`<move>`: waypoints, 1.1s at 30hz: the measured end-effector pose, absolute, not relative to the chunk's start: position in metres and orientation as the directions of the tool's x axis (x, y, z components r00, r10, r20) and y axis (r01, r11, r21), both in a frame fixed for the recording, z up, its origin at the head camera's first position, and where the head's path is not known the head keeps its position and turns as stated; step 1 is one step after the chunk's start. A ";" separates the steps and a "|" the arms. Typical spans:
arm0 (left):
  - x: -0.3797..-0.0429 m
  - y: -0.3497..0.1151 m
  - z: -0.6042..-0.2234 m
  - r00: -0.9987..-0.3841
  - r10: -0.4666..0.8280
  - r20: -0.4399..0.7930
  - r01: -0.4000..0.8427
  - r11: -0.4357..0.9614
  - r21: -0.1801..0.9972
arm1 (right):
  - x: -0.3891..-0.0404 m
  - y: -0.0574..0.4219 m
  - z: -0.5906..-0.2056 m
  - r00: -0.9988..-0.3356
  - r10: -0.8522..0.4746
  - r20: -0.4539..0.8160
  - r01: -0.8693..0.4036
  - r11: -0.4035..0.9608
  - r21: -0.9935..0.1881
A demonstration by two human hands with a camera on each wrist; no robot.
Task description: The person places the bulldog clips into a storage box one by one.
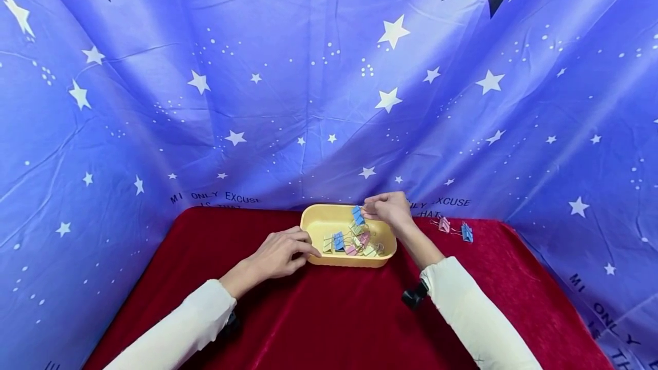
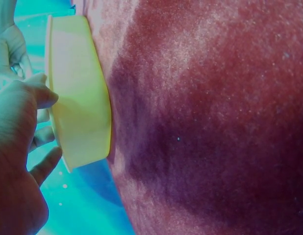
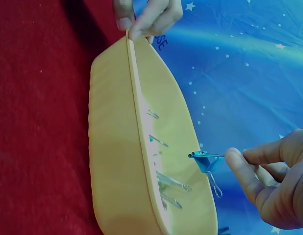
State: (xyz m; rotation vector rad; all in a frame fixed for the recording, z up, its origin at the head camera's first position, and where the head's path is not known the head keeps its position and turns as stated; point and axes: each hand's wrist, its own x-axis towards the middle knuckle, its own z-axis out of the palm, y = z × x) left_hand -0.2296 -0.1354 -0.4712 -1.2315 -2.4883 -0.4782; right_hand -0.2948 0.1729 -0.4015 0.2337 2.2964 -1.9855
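Between its thumb and fingertips my right hand (image 1: 388,208) pinches a blue binder clip (image 3: 205,161) by one wire handle; the other handle hangs free in the right wrist view. The clip is over the far right part of a yellow plastic tray (image 1: 329,211). My left hand (image 1: 281,251) grips the tray's left end, with the thumb outside the wall and fingers over the rim, as the left wrist view shows. Inside the tray lie several binder clips, among them a blue one (image 1: 338,241), a pink one (image 1: 351,250) and pale yellow ones.
On the red cloth (image 1: 308,313) right of the tray lie a pink binder clip (image 1: 444,224) and a blue binder clip (image 1: 466,232). A blue star-printed curtain (image 1: 288,101) rises behind the table and along both sides.
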 end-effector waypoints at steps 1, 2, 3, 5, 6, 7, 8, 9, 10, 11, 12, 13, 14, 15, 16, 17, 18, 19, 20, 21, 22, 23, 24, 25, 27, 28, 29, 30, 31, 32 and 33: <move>-0.229 -0.135 -0.471 -0.576 0.698 0.425 0.806 0.572 0.153 | -0.295 0.170 -0.402 -0.983 0.054 -0.175 0.180 0.137 -0.974; -0.229 -0.136 -0.471 -0.577 0.698 0.424 0.805 0.572 0.153 | -0.296 0.167 -0.403 -0.983 0.054 -0.177 0.183 0.135 -0.974; -0.229 -0.136 -0.471 -0.578 0.698 0.423 0.805 0.574 0.153 | -0.296 0.165 -0.403 -0.982 0.054 -0.179 0.185 0.132 -0.974; -0.229 -0.135 -0.471 -0.579 0.698 0.420 0.804 0.576 0.151 | -0.297 0.160 -0.405 -0.981 0.056 -0.183 0.189 0.126 -0.974; -0.229 -0.135 -0.471 -0.580 0.698 0.419 0.803 0.576 0.151 | -0.297 0.158 -0.406 -0.982 0.054 -0.183 0.189 0.122 -0.974; -0.229 -0.135 -0.471 -0.581 0.699 0.418 0.803 0.577 0.151 | -0.297 0.156 -0.407 -0.982 0.053 -0.183 0.188 0.120 -0.975; -0.229 -0.135 -0.471 -0.581 0.698 0.418 0.803 0.577 0.151 | -0.298 0.154 -0.408 -0.982 0.052 -0.182 0.187 0.116 -0.975; -0.229 -0.135 -0.471 -0.581 0.698 0.418 0.803 0.577 0.152 | -0.298 0.152 -0.409 -0.982 0.050 -0.181 0.185 0.109 -0.977; -0.229 -0.135 -0.471 -0.580 0.698 0.419 0.803 0.576 0.152 | -0.299 0.150 -0.409 -0.982 0.050 -0.180 0.184 0.103 -0.977; -0.229 -0.135 -0.471 -0.580 0.698 0.420 0.804 0.575 0.152 | -0.299 0.148 -0.410 -0.983 0.047 -0.178 0.181 0.097 -0.979; -0.229 -0.135 -0.470 -0.579 0.699 0.421 0.804 0.575 0.152 | -0.299 0.146 -0.410 -0.983 0.043 -0.176 0.180 0.092 -0.979; -0.229 -0.136 -0.470 -0.578 0.699 0.422 0.805 0.574 0.150 | -0.299 0.144 -0.411 -0.983 0.044 -0.176 0.179 0.091 -0.980; -0.228 -0.136 -0.470 -0.577 0.699 0.423 0.805 0.574 0.149 | -0.299 0.142 -0.411 -0.984 0.042 -0.174 0.177 0.090 -0.980; -0.228 -0.136 -0.470 -0.576 0.699 0.424 0.806 0.574 0.147 | -0.299 0.141 -0.412 -0.984 0.039 -0.173 0.176 0.091 -0.980; -0.228 -0.136 -0.470 -0.575 0.699 0.424 0.806 0.574 0.147 | -0.300 0.139 -0.412 -0.984 0.039 -0.172 0.174 0.095 -0.980; -0.228 -0.135 -0.470 -0.575 0.700 0.424 0.806 0.574 0.147 | -0.299 0.138 -0.412 -0.984 0.038 -0.171 0.174 0.098 -0.980; -0.228 -0.135 -0.470 -0.575 0.700 0.423 0.806 0.574 0.147 | -0.299 0.136 -0.413 -0.984 0.038 -0.172 0.175 0.103 -0.979; -0.229 -0.135 -0.470 -0.576 0.700 0.422 0.805 0.574 0.147 | -0.299 0.135 -0.413 -0.984 0.038 -0.173 0.176 0.107 -0.978; -0.229 -0.135 -0.470 -0.577 0.700 0.421 0.805 0.575 0.149 | -0.299 0.134 -0.414 -0.984 0.038 -0.174 0.178 0.110 -0.978; -0.229 -0.135 -0.470 -0.579 0.700 0.419 0.804 0.576 0.149 | -0.299 0.133 -0.415 -0.984 0.037 -0.175 0.178 0.110 -0.978; -0.229 -0.135 -0.470 -0.580 0.699 0.417 0.803 0.577 0.151 | -0.299 0.132 -0.416 -0.984 0.035 -0.173 0.176 0.117 -0.977; -0.229 -0.135 -0.470 -0.582 0.699 0.414 0.802 0.578 0.152 | -0.299 0.131 -0.416 -0.984 0.033 -0.172 0.175 0.128 -0.976; -0.229 -0.135 -0.470 -0.583 0.700 0.412 0.802 0.578 0.153 | -0.299 0.130 -0.417 -0.985 0.031 -0.169 0.172 0.149 -0.974; -0.229 -0.135 -0.470 -0.585 0.700 0.409 0.801 0.579 0.154 | -0.299 0.129 -0.417 -0.986 0.033 -0.165 0.169 0.174 -0.970; -0.229 -0.135 -0.470 -0.588 0.701 0.403 0.800 0.579 0.158 | -0.298 0.129 -0.417 -0.986 0.043 -0.158 0.164 0.234 -0.958; -0.229 -0.135 -0.470 -0.589 0.701 0.402 0.799 0.580 0.159 | -0.298 0.130 -0.418 -0.987 0.051 -0.153 0.161 0.280 -0.946; -0.229 -0.135 -0.470 -0.589 0.701 0.402 0.799 0.580 0.159 | -0.298 0.132 -0.418 -0.988 0.058 -0.145 0.156 0.315 -0.936; -0.229 -0.135 -0.470 -0.588 0.701 0.403 0.799 0.580 0.157 | -0.297 0.134 -0.419 -0.988 0.065 -0.137 0.151 0.344 -0.927; -0.229 -0.135 -0.470 -0.587 0.701 0.405 0.799 0.581 0.154 | -0.297 0.136 -0.420 -0.989 0.069 -0.129 0.145 0.360 -0.922; -0.229 -0.135 -0.470 -0.587 0.701 0.406 0.799 0.581 0.153 | -0.297 0.138 -0.420 -0.990 0.070 -0.121 0.139 0.373 -0.917; -0.229 -0.136 -0.469 -0.586 0.700 0.408 0.800 0.581 0.151 | -0.297 0.141 -0.421 -0.992 0.065 -0.112 0.129 0.381 -0.916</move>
